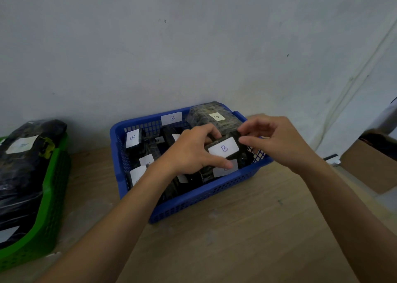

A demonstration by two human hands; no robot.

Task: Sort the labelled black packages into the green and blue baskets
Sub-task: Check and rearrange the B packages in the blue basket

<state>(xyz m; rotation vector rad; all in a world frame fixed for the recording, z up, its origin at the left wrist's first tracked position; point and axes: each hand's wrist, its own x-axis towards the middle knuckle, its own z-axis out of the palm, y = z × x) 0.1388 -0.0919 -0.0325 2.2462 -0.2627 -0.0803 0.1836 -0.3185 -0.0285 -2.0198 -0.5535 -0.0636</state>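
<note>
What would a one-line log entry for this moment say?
step: B-labelled package into blue basket | left hand: grips package | right hand: at package corner, contact unclear | green basket: loaded

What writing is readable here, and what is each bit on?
"B": rim label of the blue basket.
"B": label on the held package.
"B": label on the tall rear package.
"B": label on the left package.
Too blurred: label on the top package in the green basket; the lower labels.
</note>
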